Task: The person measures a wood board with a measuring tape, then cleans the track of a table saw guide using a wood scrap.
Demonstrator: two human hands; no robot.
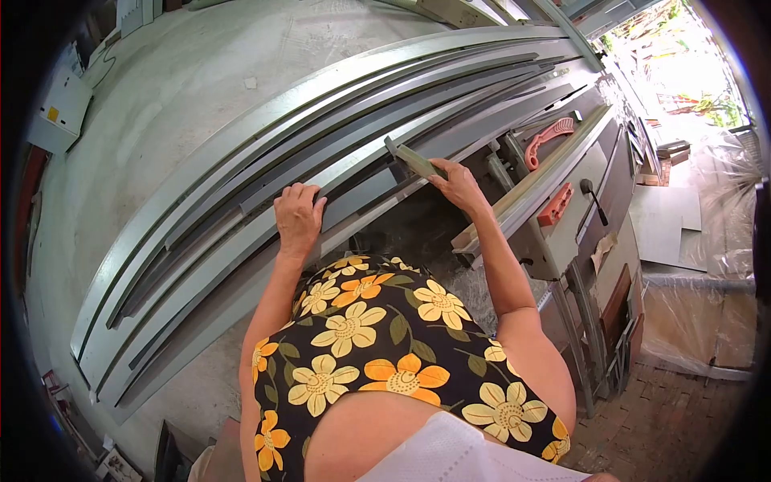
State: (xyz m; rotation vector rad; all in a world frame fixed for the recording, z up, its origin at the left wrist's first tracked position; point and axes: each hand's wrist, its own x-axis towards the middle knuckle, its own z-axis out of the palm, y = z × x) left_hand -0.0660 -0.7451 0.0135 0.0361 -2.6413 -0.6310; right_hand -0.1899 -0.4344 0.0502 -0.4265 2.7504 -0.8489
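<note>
My left hand (299, 218) is on the near long grey metal strip (353, 170), its fingers bent over the edge and the thumb to the right. The fingertips are partly hidden. Between the thumb and fingers of my right hand (459, 189) is a short, flat, grey-brown bar (414, 161). This bar slants up and left, with its far end above the strips. Under and beyond both hands, several long metal strips (321, 120) lie side by side on the machine bed.
At right stands a saw-like machine fence (554, 173) with a pink handle-shaped tool (549, 143) and a red-orange block (556, 204). A black-knobbed lever (593, 197) juts from its side. Sheet panels (666, 221) and plastic wrapping lie farther right. A white box (63, 108) is far left.
</note>
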